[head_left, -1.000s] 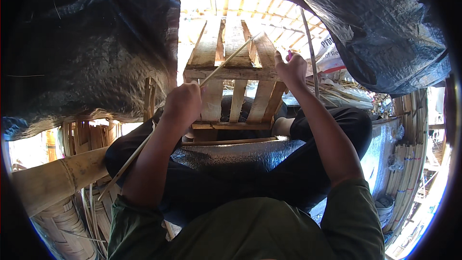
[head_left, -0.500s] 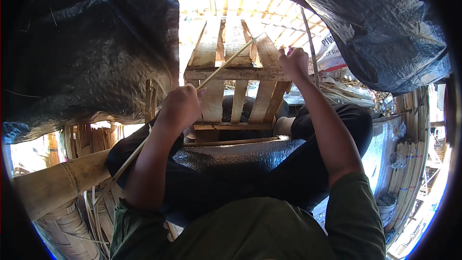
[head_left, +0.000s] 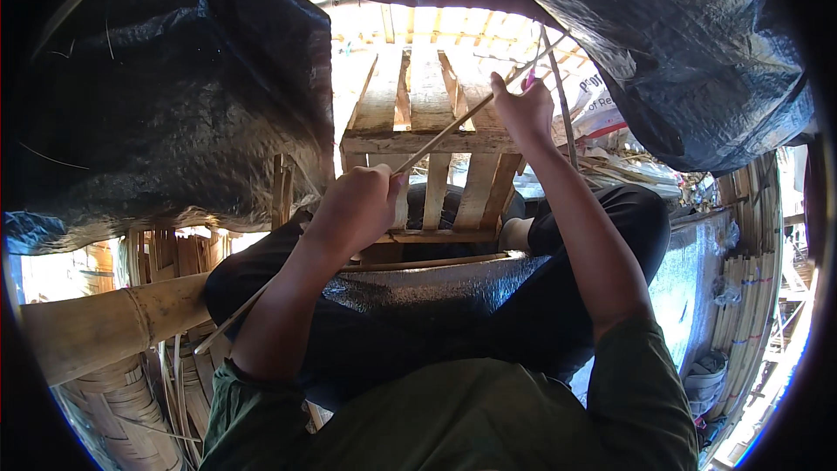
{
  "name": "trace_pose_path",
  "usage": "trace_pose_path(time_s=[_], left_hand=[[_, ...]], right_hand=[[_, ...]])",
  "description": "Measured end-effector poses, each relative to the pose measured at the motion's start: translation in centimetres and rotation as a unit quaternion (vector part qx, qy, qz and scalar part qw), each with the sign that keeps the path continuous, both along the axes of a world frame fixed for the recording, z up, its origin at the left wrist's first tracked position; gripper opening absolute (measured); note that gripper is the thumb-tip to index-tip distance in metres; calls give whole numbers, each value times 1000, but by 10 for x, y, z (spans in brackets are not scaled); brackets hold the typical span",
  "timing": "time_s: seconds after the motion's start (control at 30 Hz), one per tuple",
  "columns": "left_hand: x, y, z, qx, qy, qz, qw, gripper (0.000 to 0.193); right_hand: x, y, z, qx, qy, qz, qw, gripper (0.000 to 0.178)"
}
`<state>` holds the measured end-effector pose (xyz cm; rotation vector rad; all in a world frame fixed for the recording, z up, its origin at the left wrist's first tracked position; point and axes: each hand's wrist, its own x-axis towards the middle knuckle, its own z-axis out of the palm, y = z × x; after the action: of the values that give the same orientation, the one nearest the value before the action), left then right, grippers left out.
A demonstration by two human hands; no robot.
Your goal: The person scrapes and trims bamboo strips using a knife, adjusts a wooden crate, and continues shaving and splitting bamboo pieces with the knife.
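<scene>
Stick (head_left: 455,127) has shifted rightward before slatted stand (head_left: 427,92), left hand (head_left: 356,209) gripping it; right hand (head_left: 527,113) holding purple object (head_left: 529,78).

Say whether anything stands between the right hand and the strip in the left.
Nothing visible does: the strip extends from the left hand past the right hand, near the purple thing there; whether they touch is unclear.

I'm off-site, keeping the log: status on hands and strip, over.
Left hand closed on thin strip. Right hand beside strip, holding purple item. Slatted wooden stand behind strip.
</scene>
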<state>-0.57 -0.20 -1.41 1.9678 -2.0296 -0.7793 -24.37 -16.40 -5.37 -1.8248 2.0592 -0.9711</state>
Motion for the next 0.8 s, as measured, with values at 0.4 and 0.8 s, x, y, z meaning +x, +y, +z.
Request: trace_pose_path(time_s=[0.4,0.8], left_hand=[[19,11,46,74,31,-63,995,35],[18,79,94,-172,-108,-103,974,37]], right_hand=[[-29,12,52,180,133,395,891,23],[-53,54,106,195,18,439,877,19]])
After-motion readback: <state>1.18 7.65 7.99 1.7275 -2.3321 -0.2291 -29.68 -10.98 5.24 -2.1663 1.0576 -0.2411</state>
